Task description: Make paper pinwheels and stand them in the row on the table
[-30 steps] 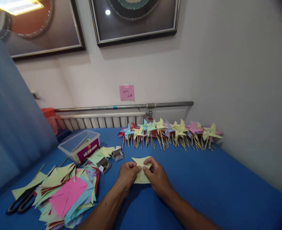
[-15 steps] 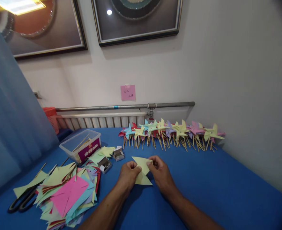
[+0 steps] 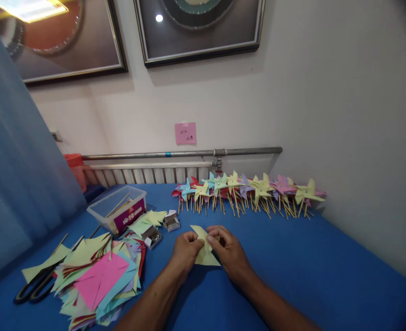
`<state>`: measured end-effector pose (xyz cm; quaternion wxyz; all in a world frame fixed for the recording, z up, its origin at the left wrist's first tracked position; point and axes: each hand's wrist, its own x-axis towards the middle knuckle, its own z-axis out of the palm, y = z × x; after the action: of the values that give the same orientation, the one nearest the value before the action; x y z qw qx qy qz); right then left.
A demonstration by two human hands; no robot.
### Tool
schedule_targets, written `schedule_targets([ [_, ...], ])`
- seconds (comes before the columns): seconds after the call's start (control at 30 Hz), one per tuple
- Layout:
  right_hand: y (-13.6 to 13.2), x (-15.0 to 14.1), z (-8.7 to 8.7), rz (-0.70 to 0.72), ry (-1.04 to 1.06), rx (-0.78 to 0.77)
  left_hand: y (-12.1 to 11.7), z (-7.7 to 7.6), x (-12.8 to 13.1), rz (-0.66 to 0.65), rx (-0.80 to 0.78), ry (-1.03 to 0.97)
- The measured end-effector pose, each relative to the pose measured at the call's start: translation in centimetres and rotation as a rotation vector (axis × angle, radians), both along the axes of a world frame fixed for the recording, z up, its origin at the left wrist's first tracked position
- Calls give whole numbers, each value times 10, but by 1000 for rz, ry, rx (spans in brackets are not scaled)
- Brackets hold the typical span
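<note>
Blue tabletop (image 3: 320,276) carries everything, with the work at its middle, in front of the person

Row of pinwheels (image 3: 262,189) along the far side, near the wall: yellow, pink, blue, purple, red heads on thin wooden sticks. That's the done part, a sizeable batch; count not readable, they overlap

Stack of cut paper (image 3: 101,278) at near left, mixed colours, pink on top with slits running in from the corners. Looks flat and unfolded, so plenty left

Plastic box (image 3: 131,218) behind the stack, a few loose sticks (image 3: 117,207) inside, so some stock remains

Scissors (image 3: 39,285) left of the stack, partly under paper, not in use

Left hand (image 3: 185,250): thumb and fingers pinching the left part of the pale yellow sheet (image 3: 207,259). Right hand (image 3: 229,248): fingertips closed on its right part, which seems bent in toward the middle. Fingers hide the exact fold

Sheet is held just above or on the tabletop, can't tell which. Judgement: this one is mid-fold; no fastener or stick visible on it yet

Two small cartons just beyond the left hand, both open. Nearer carton (image 3: 148,233) holds tiny metal bits (image 3: 155,238), farther carton (image 3: 171,222) has contents I can't make out
</note>
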<state>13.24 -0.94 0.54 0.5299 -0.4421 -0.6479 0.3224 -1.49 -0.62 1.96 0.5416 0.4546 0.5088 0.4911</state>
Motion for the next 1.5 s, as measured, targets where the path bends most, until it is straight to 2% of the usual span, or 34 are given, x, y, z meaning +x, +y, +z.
schedule_targets([
  [0.23, 7, -6, -11, -48, 231, -237, -1, -2, 2, -42, 18, -49],
  [0.43, 11, -7, -15, 38, 372, -345, -1, -3, 2, -63, -16, -105],
  [0.63, 8, -8, -12, -24, 350, -331, -4, 0, 2, -100, -55, -173],
  [0.77, 7, -7, -10, -39, 281, -306, -4, 1, 1, -89, -60, -118],
  [0.87, 5, -8, -8, -6, 273, -299, -2, -1, 0, -58, -52, -107],
  [1.0, -4, -9, -4, 103, 294, -258, 2, -2, -4, 22, -54, -191],
  [1.17, -18, -11, -1, 144, 31, -119, 5, -1, -8, 118, -39, -302],
  [1.27, -21, -13, 1, 109, -109, -18, 4, -1, -6, 85, -23, -315],
  [1.37, -19, -13, 1, 38, -125, 57, 1, -2, -3, 7, -27, -332],
  [1.5, -14, -12, -1, -58, -39, 10, -2, -2, 1, -77, -61, -330],
])
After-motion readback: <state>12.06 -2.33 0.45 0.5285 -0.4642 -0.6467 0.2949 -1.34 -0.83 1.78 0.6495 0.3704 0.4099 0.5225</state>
